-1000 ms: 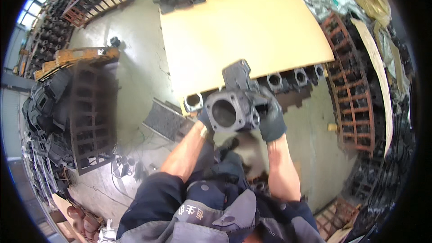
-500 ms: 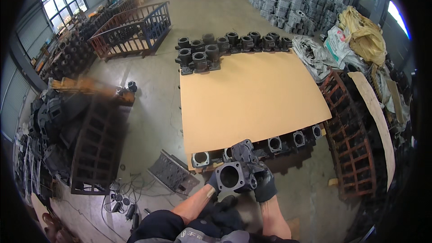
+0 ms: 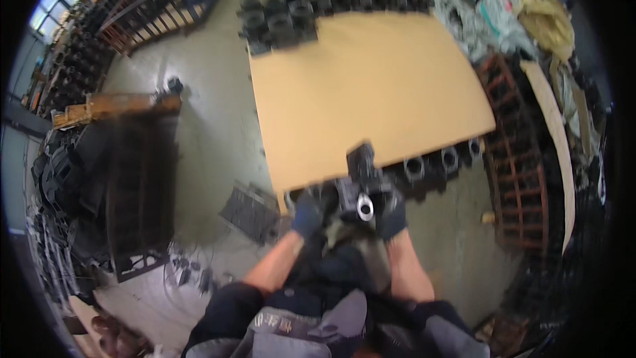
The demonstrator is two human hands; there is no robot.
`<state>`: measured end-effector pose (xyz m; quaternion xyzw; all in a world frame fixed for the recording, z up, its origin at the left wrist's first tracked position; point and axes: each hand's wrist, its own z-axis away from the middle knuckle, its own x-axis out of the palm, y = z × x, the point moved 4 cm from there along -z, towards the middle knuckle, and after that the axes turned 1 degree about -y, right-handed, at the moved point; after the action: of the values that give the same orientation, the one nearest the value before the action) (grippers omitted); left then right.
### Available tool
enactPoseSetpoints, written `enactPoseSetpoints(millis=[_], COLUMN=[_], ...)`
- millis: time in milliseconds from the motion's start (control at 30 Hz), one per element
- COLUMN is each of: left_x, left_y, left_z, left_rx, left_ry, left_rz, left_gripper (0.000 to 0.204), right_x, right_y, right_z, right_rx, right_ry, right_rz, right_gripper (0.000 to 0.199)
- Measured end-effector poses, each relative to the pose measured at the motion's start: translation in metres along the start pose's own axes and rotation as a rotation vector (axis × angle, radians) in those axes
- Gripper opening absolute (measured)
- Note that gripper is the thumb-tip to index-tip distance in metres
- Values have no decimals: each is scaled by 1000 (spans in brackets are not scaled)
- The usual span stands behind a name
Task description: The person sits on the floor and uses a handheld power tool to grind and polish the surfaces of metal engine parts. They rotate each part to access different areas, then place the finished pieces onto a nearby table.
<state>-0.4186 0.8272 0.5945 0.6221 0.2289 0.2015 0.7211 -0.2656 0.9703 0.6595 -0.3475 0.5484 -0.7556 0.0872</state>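
Observation:
A dark cast-metal housing (image 3: 351, 189) hangs between my two hands at the near edge of the stack. A narrow block on it points away from me, and a bright bored opening (image 3: 365, 208) faces up. My gloved left hand (image 3: 308, 215) grips its left side. On the right side, my gloved right hand (image 3: 389, 217) is closed round it; the fingers of both hands are partly hidden and blurred. Just beyond is a tan cardboard sheet (image 3: 371, 86), with similar castings (image 3: 449, 158) showing under its near edge. More dark housings (image 3: 281, 26) stand in rows along its far edge.
A rusty slatted metal crate (image 3: 520, 159) flanks the stack at right. Another dark crate (image 3: 142, 192) with castings is at left. On the floor at left lie a dark ribbed metal piece (image 3: 248, 213) and tools with cables (image 3: 189, 272). Sacks (image 3: 540, 10) lie far right.
The housing has turned in my hands, so its large square flange no longer faces up and a smaller bored opening shows. My view has tilted downward.

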Motion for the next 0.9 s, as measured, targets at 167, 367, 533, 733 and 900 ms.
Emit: enactPoseSetpoints(millis=[167,367,533,733,900], left_x=[5,25,33,65,70], left_y=[30,17,33,39,43], left_z=[-25,-56,-71,-47,-40], left_rx=[-528,-411,-144,-265,-255], left_ry=[-27,-148,-317,-178,-90], left_rz=[850,1478,1288,1388,1417], left_gripper=[33,42,33,34,35], right_x=[33,91,135,121,49], right_y=[-36,-98,-130,-163,-198], right_z=[-24,-40,-38,-39,-64], right_rx=[111,-89,-382,-425,-438], right_ry=[93,-345,-735,-992,-368], right_rz=[309,800,947,854,803], right_gripper=[33,31,44,40,26])
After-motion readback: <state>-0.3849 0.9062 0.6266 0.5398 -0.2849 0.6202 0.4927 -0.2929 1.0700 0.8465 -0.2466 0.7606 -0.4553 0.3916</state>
